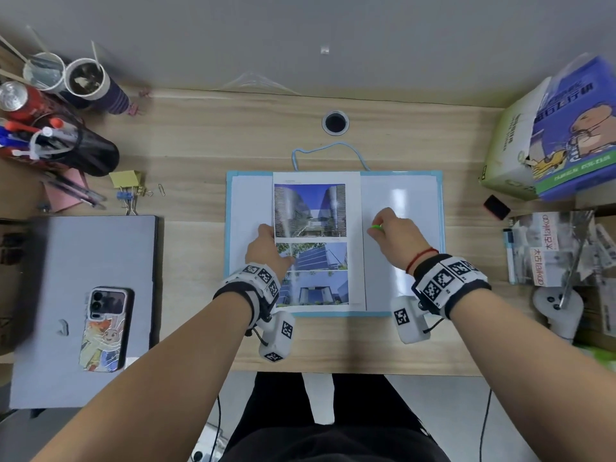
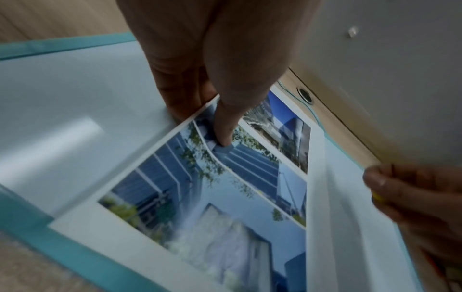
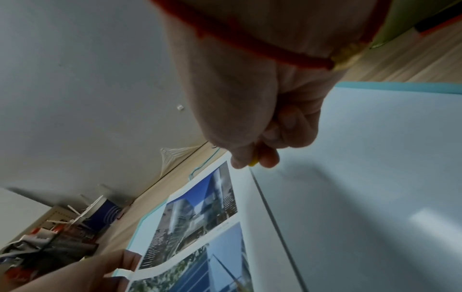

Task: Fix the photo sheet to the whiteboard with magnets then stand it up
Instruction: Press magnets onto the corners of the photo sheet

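A blue-framed whiteboard (image 1: 400, 201) (image 2: 62, 98) (image 3: 375, 177) lies flat on the wooden desk. The photo sheet (image 1: 313, 261) (image 2: 225, 197) (image 3: 205, 207), printed with building pictures, lies lengthwise on its middle. My left hand (image 1: 266, 245) (image 2: 200, 98) pinches the sheet's left edge, thumb on top and fingers at the edge, and the paper bows up slightly there. My right hand (image 1: 390, 228) (image 3: 255, 138) hovers just right of the sheet over bare board. It pinches a small magnet (image 1: 376, 227) (image 3: 253, 163), which shows green in the head view and yellow at the fingertips in the right wrist view.
A closed laptop (image 1: 83, 261) with a phone (image 1: 105, 328) on it lies at the left, behind it a pen holder (image 1: 66, 145) and cups. A black eraser (image 1: 496, 206), a marker (image 1: 508, 241) and a printed box (image 1: 550, 135) stand at the right. The board's cord (image 1: 330, 151) loops behind it.
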### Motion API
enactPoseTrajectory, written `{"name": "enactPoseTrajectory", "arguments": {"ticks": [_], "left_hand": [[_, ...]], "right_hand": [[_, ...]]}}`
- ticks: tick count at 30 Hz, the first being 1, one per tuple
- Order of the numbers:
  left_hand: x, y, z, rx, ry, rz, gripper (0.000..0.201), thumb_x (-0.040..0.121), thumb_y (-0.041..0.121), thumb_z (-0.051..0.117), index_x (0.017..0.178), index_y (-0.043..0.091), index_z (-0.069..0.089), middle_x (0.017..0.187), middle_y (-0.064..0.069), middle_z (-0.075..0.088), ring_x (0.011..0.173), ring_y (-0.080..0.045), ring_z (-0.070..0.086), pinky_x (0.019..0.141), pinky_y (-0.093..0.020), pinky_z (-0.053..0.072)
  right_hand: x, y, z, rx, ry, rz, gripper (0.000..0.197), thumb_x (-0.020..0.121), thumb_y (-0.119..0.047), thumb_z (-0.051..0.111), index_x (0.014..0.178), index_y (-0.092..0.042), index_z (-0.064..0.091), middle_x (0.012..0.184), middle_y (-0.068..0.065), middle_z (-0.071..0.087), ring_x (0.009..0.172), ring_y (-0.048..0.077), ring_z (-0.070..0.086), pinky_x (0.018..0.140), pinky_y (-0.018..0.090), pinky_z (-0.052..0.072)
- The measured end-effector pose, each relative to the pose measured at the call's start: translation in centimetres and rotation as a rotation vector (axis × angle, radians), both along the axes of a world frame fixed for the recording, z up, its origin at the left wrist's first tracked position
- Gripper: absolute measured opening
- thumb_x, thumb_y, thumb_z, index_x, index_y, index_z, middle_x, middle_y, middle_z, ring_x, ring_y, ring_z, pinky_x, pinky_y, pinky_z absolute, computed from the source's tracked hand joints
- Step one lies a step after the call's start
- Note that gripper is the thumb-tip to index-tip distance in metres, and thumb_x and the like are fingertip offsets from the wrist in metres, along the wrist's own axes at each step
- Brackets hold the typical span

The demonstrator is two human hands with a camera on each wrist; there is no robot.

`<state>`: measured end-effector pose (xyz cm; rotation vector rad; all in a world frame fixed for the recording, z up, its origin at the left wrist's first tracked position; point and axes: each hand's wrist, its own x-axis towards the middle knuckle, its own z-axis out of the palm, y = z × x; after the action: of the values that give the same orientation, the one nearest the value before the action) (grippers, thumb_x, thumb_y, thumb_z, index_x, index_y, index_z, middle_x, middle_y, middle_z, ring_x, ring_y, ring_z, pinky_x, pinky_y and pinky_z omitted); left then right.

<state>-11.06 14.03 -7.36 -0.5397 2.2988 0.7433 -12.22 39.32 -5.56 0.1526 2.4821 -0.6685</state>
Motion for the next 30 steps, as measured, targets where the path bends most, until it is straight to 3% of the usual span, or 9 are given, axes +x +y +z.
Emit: {"name": "enactPoseTrajectory", "arguments": {"ticks": [5,8,11,13,16,20,23,27,30], "left_hand": [[0.3,-0.3,0.2,-0.064,0.088,0.008,0.07,0.067,0.029,0.085,0.114,0.014,0.034,0.109,-0.008,0.045,0.082,-0.025,0.05,0.07,-0.036,0.046],[0.3,-0.5,0.2,-0.064,0.077,-0.003,0.069,0.067,0.029,0.085,0.113,0.014,0.035,0.115,-0.011,0.046,0.084,-0.025,0.049,0.07,-0.035,0.045],[-0.3,-0.3,0.8,-0.04,0.173,-0.029,0.061,0.071,0.032,0.081,0.113,0.016,0.041,0.112,-0.007,0.048,0.085,-0.021,0.049,0.072,-0.032,0.043],[-0.8,0.4,1.6,0.099,0.245,-0.056,0.054,0.072,0.033,0.081,0.113,0.019,0.05,0.104,-0.001,0.054,0.079,-0.018,0.053,0.071,-0.03,0.046],[-1.4,1.6,2.8,0.375,0.213,-0.08,0.038,0.075,0.029,0.08,0.108,0.025,0.063,0.092,0.005,0.065,0.073,-0.015,0.063,0.062,-0.023,0.052],[-1.9,2.2,3.4,0.566,0.17,0.028,0.023,0.084,0.018,0.072,0.107,0.016,0.07,0.093,-0.007,0.075,0.08,-0.018,0.072,0.074,-0.025,0.056],[-2.3,2.1,3.3,0.536,0.206,0.062,0.02,0.082,0.018,0.075,0.1,0.014,0.07,0.092,-0.005,0.075,0.081,-0.018,0.074,0.077,-0.024,0.058],[-3.0,2.0,3.0,0.492,0.272,0.08,0.016,0.076,0.017,0.08,0.087,0.018,0.068,0.082,-0.002,0.074,0.073,-0.014,0.072,0.073,-0.02,0.058],[-3.5,1.9,2.7,0.456,0.284,0.042,0.015,0.077,0.015,0.079,0.083,0.021,0.067,0.076,0.002,0.071,0.068,-0.009,0.068,0.068,-0.011,0.055]], "right_hand": [[-0.1,-1.7,0.0,-0.06,-0.015,0.002,0.026,0.098,-0.025,0.048,0.111,-0.003,0.048,0.083,0.011,0.057,0.073,0.028,0.05,0.066,0.03,0.04],[0.1,-2.2,-0.2,-0.073,-0.027,0.018,0.026,0.098,-0.025,0.047,0.111,-0.002,0.049,0.084,0.012,0.059,0.073,0.027,0.05,0.066,0.029,0.038],[-0.1,-2.7,-0.1,-0.123,-0.038,0.028,0.025,0.098,-0.026,0.047,0.111,-0.005,0.05,0.085,0.009,0.06,0.076,0.029,0.056,0.067,0.028,0.039],[-0.4,-3.3,0.2,-0.174,-0.041,0.039,0.024,0.098,-0.027,0.047,0.111,-0.006,0.051,0.086,0.008,0.062,0.076,0.027,0.057,0.067,0.028,0.04],[-1.1,-4.6,0.8,-0.262,-0.042,0.083,0.021,0.098,-0.025,0.046,0.108,-0.008,0.053,0.086,0.004,0.061,0.077,0.022,0.055,0.063,0.027,0.038],[-2.0,-5.9,1.2,-0.326,-0.04,0.097,0.02,0.098,-0.024,0.045,0.107,-0.009,0.055,0.086,0.001,0.061,0.077,0.018,0.055,0.061,0.016,0.037],[-2.3,-6.5,1.4,-0.409,-0.059,0.038,0.017,0.098,-0.021,0.045,0.105,-0.009,0.056,0.078,0.0,0.063,0.074,0.016,0.059,0.064,0.02,0.042],[-2.6,-7.3,1.0,-0.536,-0.133,-0.081,0.015,0.098,-0.019,0.046,0.102,-0.008,0.057,0.07,-0.004,0.062,0.056,-0.004,0.055,0.059,0.017,0.039],[-2.9,-7.5,0.6,-0.561,-0.157,-0.104,0.02,0.098,-0.017,0.047,0.103,-0.004,0.06,0.07,-0.004,0.062,0.055,-0.002,0.054,0.059,0.017,0.039]]}}
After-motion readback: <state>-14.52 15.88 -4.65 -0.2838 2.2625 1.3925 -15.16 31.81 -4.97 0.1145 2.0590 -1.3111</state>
